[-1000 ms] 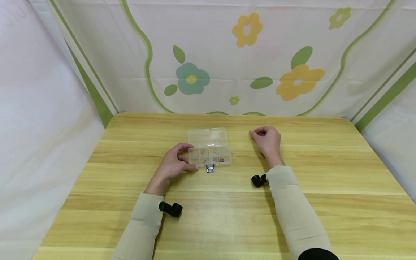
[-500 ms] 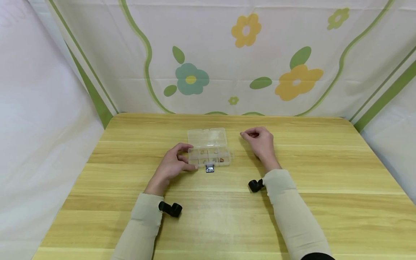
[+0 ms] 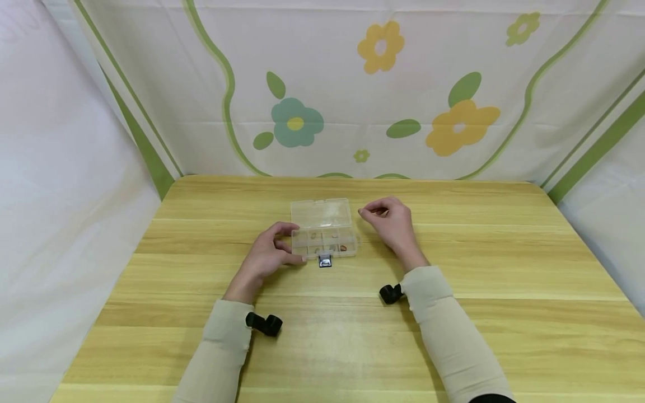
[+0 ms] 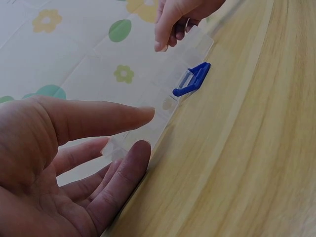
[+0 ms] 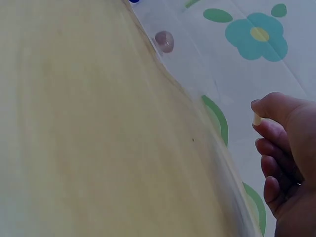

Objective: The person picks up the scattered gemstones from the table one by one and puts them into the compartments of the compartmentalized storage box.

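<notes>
A clear plastic compartment box [image 3: 300, 238] stands on the table with its lid [image 3: 319, 212] raised at the back and a blue latch [image 4: 197, 79] at its front. Small stone-like pieces lie in several compartments; a brownish one [image 5: 164, 42] sits near the right end. My left hand [image 3: 269, 252] grips the box's left end, thumb at the front and fingers behind. Just right of the box, above the table, my right hand [image 3: 390, 221] pinches a tiny pale yellowish piece [image 5: 256, 119] between thumb and forefinger. Most of that piece is hidden by the fingertips.
The wood-grain table [image 3: 327, 336] extends around the box on all sides. Behind it hangs a white curtain [image 3: 342, 84] printed with flowers, and further white cloth [image 3: 75, 224] closes off the left. Small black cameras [image 3: 272, 325] are worn at both wrists.
My right hand has moved left toward the box, its thumb and forefinger still together. The left hand and the box have stayed in place.
</notes>
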A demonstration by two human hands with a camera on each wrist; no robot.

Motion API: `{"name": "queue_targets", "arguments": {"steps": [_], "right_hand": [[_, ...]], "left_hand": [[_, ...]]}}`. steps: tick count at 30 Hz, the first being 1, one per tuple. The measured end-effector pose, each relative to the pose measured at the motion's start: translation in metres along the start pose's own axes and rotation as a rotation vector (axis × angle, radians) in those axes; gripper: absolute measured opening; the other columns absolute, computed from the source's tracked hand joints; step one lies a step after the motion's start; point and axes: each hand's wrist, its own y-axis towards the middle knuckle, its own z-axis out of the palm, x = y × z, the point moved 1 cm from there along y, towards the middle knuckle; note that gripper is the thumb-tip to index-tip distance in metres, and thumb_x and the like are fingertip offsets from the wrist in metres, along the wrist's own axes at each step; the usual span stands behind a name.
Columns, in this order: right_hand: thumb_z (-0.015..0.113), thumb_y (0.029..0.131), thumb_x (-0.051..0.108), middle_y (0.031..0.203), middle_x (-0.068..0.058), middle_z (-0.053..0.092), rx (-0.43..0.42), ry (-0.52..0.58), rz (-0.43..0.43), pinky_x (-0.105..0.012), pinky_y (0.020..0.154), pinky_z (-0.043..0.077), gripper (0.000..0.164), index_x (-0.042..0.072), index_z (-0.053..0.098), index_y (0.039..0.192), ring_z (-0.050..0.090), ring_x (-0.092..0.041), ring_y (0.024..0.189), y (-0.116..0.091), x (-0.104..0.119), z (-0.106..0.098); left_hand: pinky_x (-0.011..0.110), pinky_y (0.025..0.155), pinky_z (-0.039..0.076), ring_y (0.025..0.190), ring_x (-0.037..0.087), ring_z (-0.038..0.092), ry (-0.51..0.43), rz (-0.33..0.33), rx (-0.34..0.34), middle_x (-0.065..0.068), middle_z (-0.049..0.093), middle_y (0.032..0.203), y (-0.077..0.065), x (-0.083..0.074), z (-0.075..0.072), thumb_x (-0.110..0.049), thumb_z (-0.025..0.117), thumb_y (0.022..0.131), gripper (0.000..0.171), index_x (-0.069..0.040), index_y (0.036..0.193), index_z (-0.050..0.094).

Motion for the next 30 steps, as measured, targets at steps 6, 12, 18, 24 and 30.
{"name": "queue_targets", "arguments": {"steps": [6, 12, 18, 24, 30], "right_hand": [[0.083, 0.096, 0.032, 0.110, -0.005, 0.070, 0.010, -0.015, -0.078, -0.037, 0.087, 0.050, 0.020, 0.014, 0.081, 0.104, 0.062, -0.023, 0.103, -0.002, 0.008, 0.005], [0.084, 0.095, 0.028, 0.105, -0.006, 0.070, 0.040, 0.002, -0.135, -0.038, 0.085, 0.049, 0.016, 0.013, 0.081, 0.100, 0.060, -0.025, 0.102, -0.005, 0.017, 0.011], [0.084, 0.095, 0.028, 0.106, -0.004, 0.070, 0.073, -0.002, -0.151, -0.037, 0.085, 0.049, 0.015, 0.014, 0.081, 0.099, 0.059, -0.024, 0.102, -0.010, 0.022, 0.018], [0.085, 0.094, 0.028, 0.106, -0.002, 0.070, 0.107, 0.012, -0.163, -0.038, 0.086, 0.049, 0.013, 0.016, 0.081, 0.099, 0.060, -0.024, 0.102, -0.013, 0.027, 0.025], [0.085, 0.094, 0.026, 0.106, -0.002, 0.071, 0.140, 0.032, -0.185, -0.039, 0.088, 0.050, 0.011, 0.016, 0.081, 0.098, 0.061, -0.026, 0.102, -0.017, 0.034, 0.032]], "left_hand": [[0.030, 0.080, 0.049, 0.097, 0.023, 0.057, -0.007, -0.001, 0.003, 0.011, 0.058, 0.146, -0.001, -0.002, 0.000, 0.004, 0.090, 0.078, 0.074, -0.014, 0.144, 0.063], [0.030, 0.080, 0.049, 0.097, 0.023, 0.057, -0.009, 0.006, 0.006, 0.012, 0.058, 0.146, -0.002, -0.002, 0.000, 0.004, 0.090, 0.078, 0.074, -0.014, 0.145, 0.063], [0.030, 0.080, 0.049, 0.096, 0.022, 0.058, -0.011, 0.006, 0.007, 0.012, 0.058, 0.146, -0.001, -0.001, 0.000, 0.004, 0.090, 0.078, 0.074, -0.014, 0.144, 0.063], [0.030, 0.080, 0.049, 0.096, 0.022, 0.058, -0.010, 0.001, 0.005, 0.012, 0.059, 0.145, -0.001, 0.000, 0.000, 0.004, 0.090, 0.078, 0.074, -0.014, 0.144, 0.063], [0.031, 0.080, 0.048, 0.096, 0.023, 0.059, -0.001, 0.001, 0.010, 0.012, 0.059, 0.143, 0.000, 0.000, -0.001, 0.002, 0.091, 0.079, 0.073, -0.014, 0.144, 0.063]]}}
